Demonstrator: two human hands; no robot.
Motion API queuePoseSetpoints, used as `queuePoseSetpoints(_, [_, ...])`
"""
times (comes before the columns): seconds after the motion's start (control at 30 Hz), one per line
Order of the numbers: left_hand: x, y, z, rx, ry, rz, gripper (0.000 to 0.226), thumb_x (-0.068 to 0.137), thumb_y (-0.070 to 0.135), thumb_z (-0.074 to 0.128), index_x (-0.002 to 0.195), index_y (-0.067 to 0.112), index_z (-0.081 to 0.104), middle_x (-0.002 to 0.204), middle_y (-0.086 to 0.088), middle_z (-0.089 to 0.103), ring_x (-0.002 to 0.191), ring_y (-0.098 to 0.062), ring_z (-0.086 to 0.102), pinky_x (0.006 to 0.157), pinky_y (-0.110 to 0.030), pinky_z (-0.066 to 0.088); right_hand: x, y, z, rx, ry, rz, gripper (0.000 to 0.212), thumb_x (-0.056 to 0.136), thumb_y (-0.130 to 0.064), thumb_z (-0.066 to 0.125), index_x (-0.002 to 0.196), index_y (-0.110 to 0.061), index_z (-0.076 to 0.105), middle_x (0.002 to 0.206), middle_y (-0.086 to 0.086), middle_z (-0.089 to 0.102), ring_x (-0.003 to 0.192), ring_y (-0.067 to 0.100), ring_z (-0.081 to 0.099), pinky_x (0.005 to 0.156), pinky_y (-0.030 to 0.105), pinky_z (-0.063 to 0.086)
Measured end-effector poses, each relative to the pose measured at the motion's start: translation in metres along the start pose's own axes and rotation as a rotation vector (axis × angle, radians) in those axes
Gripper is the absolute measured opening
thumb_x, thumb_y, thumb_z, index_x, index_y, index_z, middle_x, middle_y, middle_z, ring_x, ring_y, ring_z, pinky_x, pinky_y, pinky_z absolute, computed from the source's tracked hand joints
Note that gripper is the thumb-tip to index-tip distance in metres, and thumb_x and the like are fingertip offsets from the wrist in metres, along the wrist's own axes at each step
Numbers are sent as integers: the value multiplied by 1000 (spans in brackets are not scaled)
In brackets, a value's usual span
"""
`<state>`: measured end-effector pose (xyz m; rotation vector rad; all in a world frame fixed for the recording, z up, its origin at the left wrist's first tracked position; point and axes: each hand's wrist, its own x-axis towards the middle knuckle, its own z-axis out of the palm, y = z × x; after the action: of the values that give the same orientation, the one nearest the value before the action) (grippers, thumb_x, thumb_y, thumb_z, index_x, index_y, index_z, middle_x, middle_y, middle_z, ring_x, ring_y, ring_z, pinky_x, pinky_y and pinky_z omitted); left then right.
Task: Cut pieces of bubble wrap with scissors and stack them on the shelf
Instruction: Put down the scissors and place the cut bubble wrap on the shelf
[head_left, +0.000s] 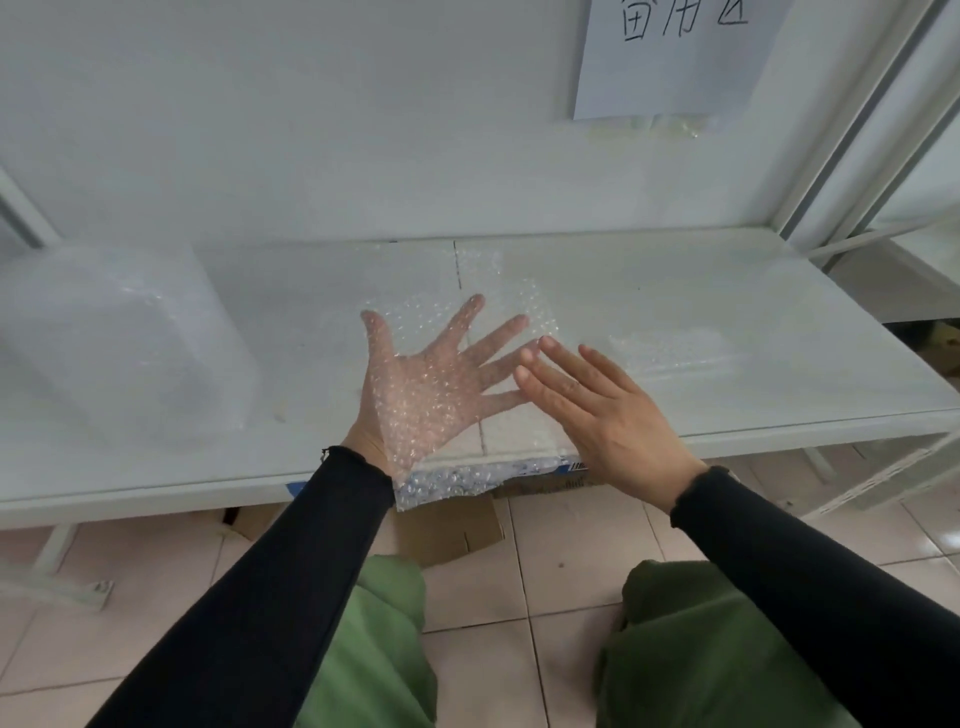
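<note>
A clear piece of bubble wrap (498, 291) lies over my left hand (431, 384), which is palm up with fingers spread beneath it, above the white shelf (675, 291). The wrap's near edge hangs past the shelf's front edge. My right hand (608, 410) rests flat, palm down, on the wrap's right side, fingertips touching those of the left hand. A low stack of cut bubble wrap pieces (675, 351) sits on the shelf to the right. No scissors are in view.
A large roll of bubble wrap (114, 338) stands on the shelf at the left. A paper sign (675, 52) hangs on the back wall. Cardboard (452, 530) lies on the tiled floor under the shelf. A second shelf unit (904, 270) adjoins at the right.
</note>
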<state>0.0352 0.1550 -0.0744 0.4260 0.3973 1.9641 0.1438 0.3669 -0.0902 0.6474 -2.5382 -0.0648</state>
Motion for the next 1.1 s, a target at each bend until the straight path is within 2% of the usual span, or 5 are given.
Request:
queuePoseSetpoints(0.17, [-13,13,3,160,112,-90,117,68,99,30,156,23,32,162,-19,28,148,-46,27,117,-71,9,8,-1,-6,61,-189,-85,64,92,0,50,153,-12,35,159,5,40,149,22,33,122,44,25])
queuePoseSetpoints(0.3, [-26,16,5,166,108,-129,119,66,100,32,156,22,34,161,-21,29,147,-48,26,117,-73,8,20,-9,-26,485,-135,260,21,103,-31,49,115,-19,62,106,-1,71,97,21,65,89,41,51])
queuePoseSetpoints(0.43, [-29,8,17,159,72,-131,117,68,98,33,157,22,32,161,-23,28,147,-49,25,117,-73,7,31,-15,-34,942,102,679,5,92,-36,69,88,-33,72,104,-6,66,102,17,61,90,41,49])
queuePoseSetpoints(0.6, [-31,0,26,143,80,-114,110,74,91,42,155,17,34,159,-26,31,145,-53,27,114,-76,8,39,-18,-33,1308,274,959,24,84,-19,78,68,-33,67,126,-5,65,130,4,49,105,35,36])
queuePoseSetpoints(1.1, [-29,5,33,559,473,37,92,77,60,65,151,17,34,136,-19,62,122,-39,63,89,-43,60,38,-4,-38,1390,502,1009,31,87,7,66,76,-17,50,75,0,55,73,15,52,76,25,47])
